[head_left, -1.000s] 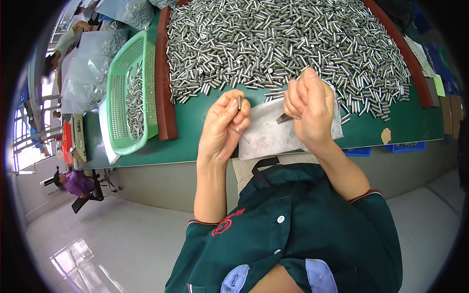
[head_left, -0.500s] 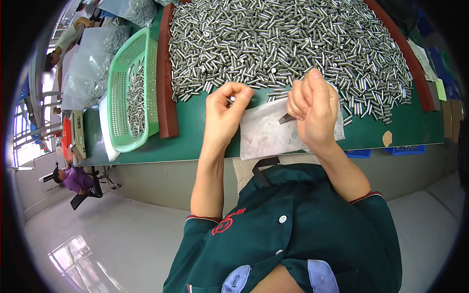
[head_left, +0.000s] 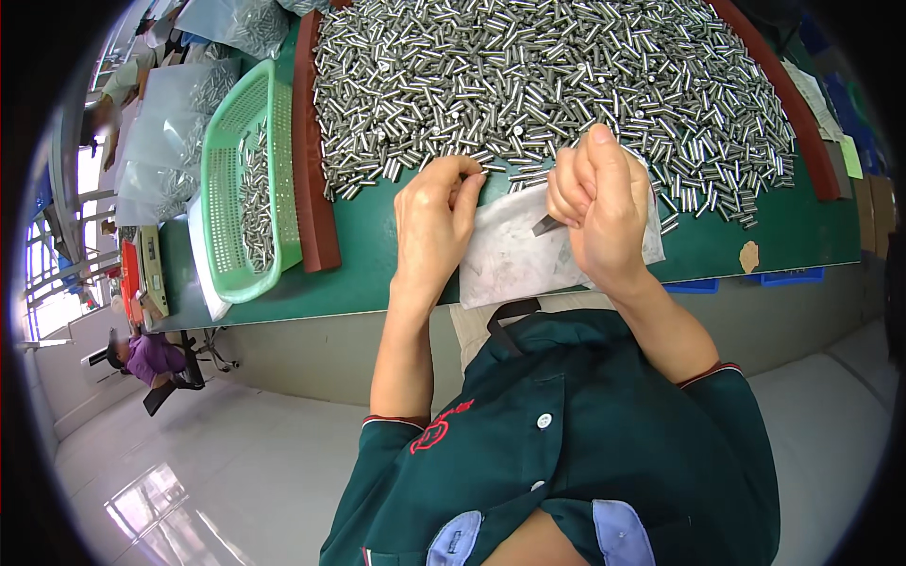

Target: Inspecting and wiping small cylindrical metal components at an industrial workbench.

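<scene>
A wide heap of short, shiny metal pins [head_left: 547, 85] covers the far part of the green table. At the heap's near edge is my left hand [head_left: 432, 222], its thumb and forefinger bent together in a pinch. Its fingertips touch the edge pins; whatever lies inside the fingers is hidden. My right hand [head_left: 604, 212] is closed in a fist, thumb up, above a smudged white cloth [head_left: 514, 255]. From that fist a dark, flat, straight-edged metal tool [head_left: 545, 224] sticks out to the left; the rest of it is covered by the fingers.
Red-brown bars [head_left: 310, 160] border the heap left and right. A green perforated basket [head_left: 215, 179] holding pins stands at left, beside clear plastic bags [head_left: 165, 137] of pins and a scale [head_left: 151, 269]. Blue trays [head_left: 791, 276] sit below the table edge. A seated person [head_left: 156, 358] is farther left.
My left hand has turned over, and the round metal end seen inside its curled fingers no longer shows. My right fist stays almost in place. The view has shifted slightly.
</scene>
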`<act>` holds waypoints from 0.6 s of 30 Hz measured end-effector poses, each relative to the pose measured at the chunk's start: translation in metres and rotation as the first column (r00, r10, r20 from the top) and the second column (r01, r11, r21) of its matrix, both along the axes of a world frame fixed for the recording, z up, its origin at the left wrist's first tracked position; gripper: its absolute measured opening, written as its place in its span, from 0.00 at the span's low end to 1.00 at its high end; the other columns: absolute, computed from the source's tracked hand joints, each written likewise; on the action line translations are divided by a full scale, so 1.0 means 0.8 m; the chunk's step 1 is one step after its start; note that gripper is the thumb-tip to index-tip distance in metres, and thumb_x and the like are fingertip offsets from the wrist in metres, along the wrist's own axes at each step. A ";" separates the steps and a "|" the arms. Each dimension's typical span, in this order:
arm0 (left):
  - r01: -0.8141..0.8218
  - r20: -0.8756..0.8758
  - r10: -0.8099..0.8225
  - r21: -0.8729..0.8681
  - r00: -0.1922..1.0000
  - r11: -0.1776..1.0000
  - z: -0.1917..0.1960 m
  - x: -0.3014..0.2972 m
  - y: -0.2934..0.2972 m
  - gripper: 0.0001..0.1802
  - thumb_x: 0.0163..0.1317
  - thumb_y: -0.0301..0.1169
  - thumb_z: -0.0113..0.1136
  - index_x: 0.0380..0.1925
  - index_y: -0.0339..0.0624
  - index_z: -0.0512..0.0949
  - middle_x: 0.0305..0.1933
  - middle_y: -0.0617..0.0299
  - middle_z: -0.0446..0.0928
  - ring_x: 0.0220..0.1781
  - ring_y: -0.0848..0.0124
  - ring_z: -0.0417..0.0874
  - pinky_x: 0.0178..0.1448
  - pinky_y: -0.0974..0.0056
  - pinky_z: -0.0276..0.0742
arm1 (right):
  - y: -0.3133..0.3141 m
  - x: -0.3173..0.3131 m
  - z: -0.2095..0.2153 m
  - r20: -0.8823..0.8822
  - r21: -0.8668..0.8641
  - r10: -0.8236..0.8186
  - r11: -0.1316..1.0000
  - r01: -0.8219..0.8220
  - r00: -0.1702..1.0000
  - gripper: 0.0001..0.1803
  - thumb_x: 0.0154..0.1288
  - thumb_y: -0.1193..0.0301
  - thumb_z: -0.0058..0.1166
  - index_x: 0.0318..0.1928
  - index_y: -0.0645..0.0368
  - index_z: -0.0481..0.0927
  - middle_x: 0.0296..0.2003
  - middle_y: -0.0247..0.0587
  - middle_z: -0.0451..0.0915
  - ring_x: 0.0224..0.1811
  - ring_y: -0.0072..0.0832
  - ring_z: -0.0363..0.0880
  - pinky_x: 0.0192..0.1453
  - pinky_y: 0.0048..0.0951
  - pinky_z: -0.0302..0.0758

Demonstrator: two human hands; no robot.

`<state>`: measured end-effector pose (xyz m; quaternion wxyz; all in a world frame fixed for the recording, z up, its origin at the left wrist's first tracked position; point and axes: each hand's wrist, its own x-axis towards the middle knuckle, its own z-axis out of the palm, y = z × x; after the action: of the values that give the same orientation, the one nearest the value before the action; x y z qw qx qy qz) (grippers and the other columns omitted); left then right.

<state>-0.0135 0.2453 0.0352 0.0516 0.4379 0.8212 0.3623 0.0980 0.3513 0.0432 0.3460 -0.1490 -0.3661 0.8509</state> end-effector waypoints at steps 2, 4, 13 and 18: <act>-0.025 0.237 0.003 0.086 0.971 0.996 0.001 0.001 -0.004 0.03 0.51 0.24 0.56 0.25 0.35 0.73 0.19 0.63 0.70 0.19 0.76 0.67 0.24 0.72 0.63 | 0.000 0.000 0.000 0.001 -0.005 0.002 1.000 -0.002 1.000 0.22 0.67 0.66 0.32 0.14 0.55 0.54 0.10 0.28 0.56 0.11 0.13 0.49 0.14 0.17 0.49; -0.068 0.539 -0.052 0.202 0.841 0.977 0.005 0.000 -0.009 0.06 0.55 0.27 0.54 0.28 0.35 0.72 0.24 0.68 0.69 0.21 0.83 0.63 0.24 0.77 0.58 | 0.000 0.000 0.000 0.005 -0.007 0.004 1.000 -0.004 1.000 0.22 0.67 0.65 0.32 0.14 0.55 0.54 0.10 0.28 0.56 0.11 0.13 0.49 0.14 0.17 0.49; -0.200 0.899 -0.319 0.386 0.298 0.901 -0.009 -0.018 -0.020 0.05 0.60 0.27 0.47 0.32 0.36 0.69 0.27 0.60 0.70 0.18 0.84 0.56 0.21 0.79 0.53 | -0.001 -0.003 0.000 0.029 0.028 0.005 1.000 -0.006 1.000 0.21 0.67 0.64 0.28 0.15 0.53 0.53 0.08 0.29 0.52 0.09 0.15 0.43 0.13 0.19 0.46; -0.213 0.903 -0.318 0.385 0.290 0.898 -0.005 -0.015 -0.019 0.05 0.60 0.27 0.47 0.33 0.36 0.70 0.27 0.59 0.70 0.17 0.84 0.56 0.20 0.79 0.53 | -0.002 -0.002 0.002 0.035 0.017 0.008 1.000 -0.009 0.999 0.21 0.67 0.63 0.28 0.15 0.53 0.53 0.08 0.29 0.52 0.09 0.15 0.43 0.12 0.19 0.46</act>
<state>-0.0255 0.2303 0.0311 0.4429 0.1620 0.5072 0.7214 0.0966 0.3501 0.0447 0.3371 -0.1593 -0.3799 0.8466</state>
